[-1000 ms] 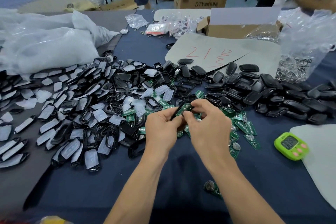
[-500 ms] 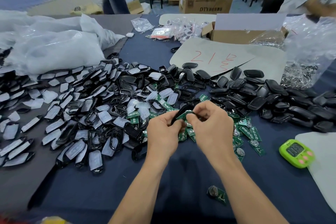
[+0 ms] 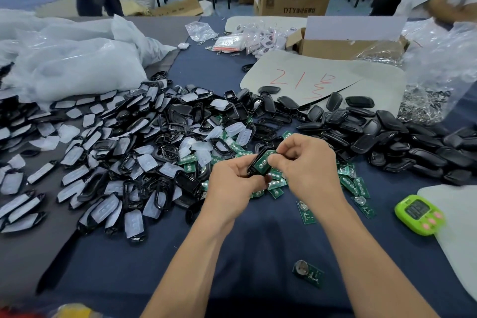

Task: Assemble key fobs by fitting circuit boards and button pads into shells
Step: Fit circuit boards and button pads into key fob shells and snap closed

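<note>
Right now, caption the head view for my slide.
Left hand and right hand pinch a green circuit board in a black shell above piled parts on the blue table.

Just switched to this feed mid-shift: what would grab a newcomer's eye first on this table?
Dead centre, the left hand grips a black shell while the right hand pinches a green circuit board seated in it. To the left sprawls a heap of shell frames and white button pads. To the right lies a pile of closed black shells, with a bright green timer nearer the edge.
</note>
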